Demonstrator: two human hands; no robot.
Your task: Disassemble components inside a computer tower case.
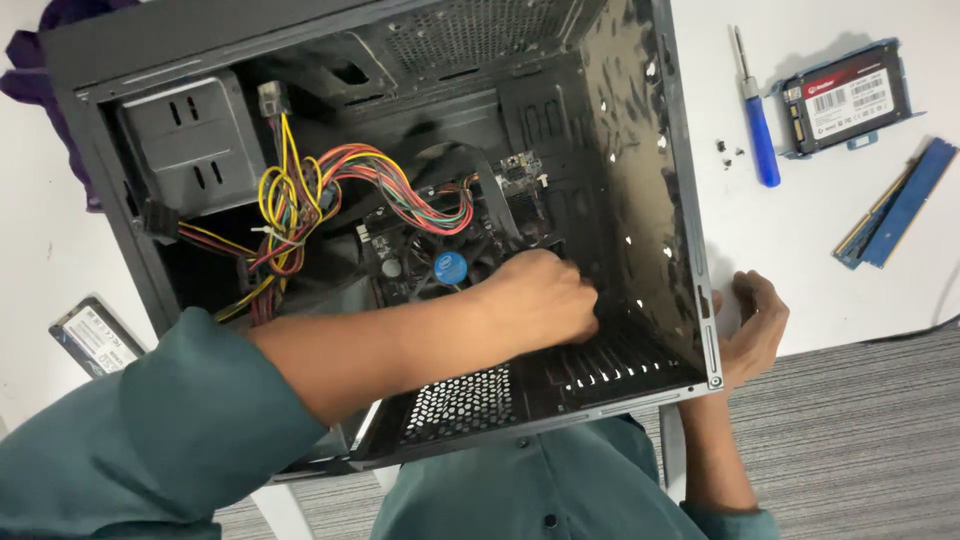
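An open black computer case [640, 180] lies on a white table. My left hand [540, 300] reaches deep inside it, fingers curled near the motherboard [520, 175] just right of the round cooler fan [450, 267]; what the fingers grip is hidden. My right hand [752, 325] rests against the outside of the case's right wall near its lower corner, steadying it. A bundle of yellow, red and orange cables [300, 190] runs from the upper left of the case toward the board.
On the table to the right lie a blue-handled screwdriver [760, 125], a few small screws [728, 150], a flat drive in a blue bracket [848, 98] and blue memory sticks [898, 205]. Another flat drive [95, 338] lies at the left. Grey carpet [860, 440] shows below.
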